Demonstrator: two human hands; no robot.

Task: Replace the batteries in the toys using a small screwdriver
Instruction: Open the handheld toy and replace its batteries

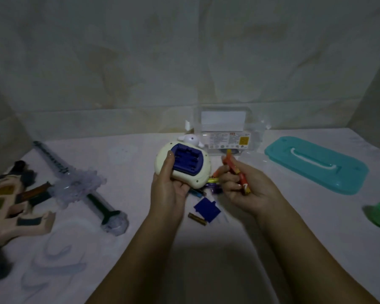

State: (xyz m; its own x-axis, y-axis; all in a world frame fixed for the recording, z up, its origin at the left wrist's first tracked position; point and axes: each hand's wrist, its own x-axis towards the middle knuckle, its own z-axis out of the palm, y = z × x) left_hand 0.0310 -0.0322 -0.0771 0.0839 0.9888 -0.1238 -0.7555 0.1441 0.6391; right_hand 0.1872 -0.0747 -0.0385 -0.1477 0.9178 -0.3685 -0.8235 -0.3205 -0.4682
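Through the head camera, I'm at the reloading step: the compartment is open and bare, and fresh cells are in hand. My left hand [169, 189] grips the cream round toy [201, 172] from its left side, thumb on the edge of the blue battery compartment [187, 162], holding it back-up just above the table, centre of the scene. The bay looks empty, with ribbed slots showing; a small white figure juts from the toy's far edge. My right hand [250, 189], just right of the toy and not touching it, is curled round a few orange-red batteries [239, 174]. The blue battery cover [206, 206] lies on the white tablecloth [228, 238] near me, a dull gold loose battery [197, 218] just beside it, probably a spent one. Next, I judge, I must feed each cell in with its poles matched to the slots, then refit the cover. I can't pick out the screwdriver among the blurred purple and yellow bits under my hands. A clear plastic box [226, 130] stands beyond, its teal lid [316, 165] to the right.
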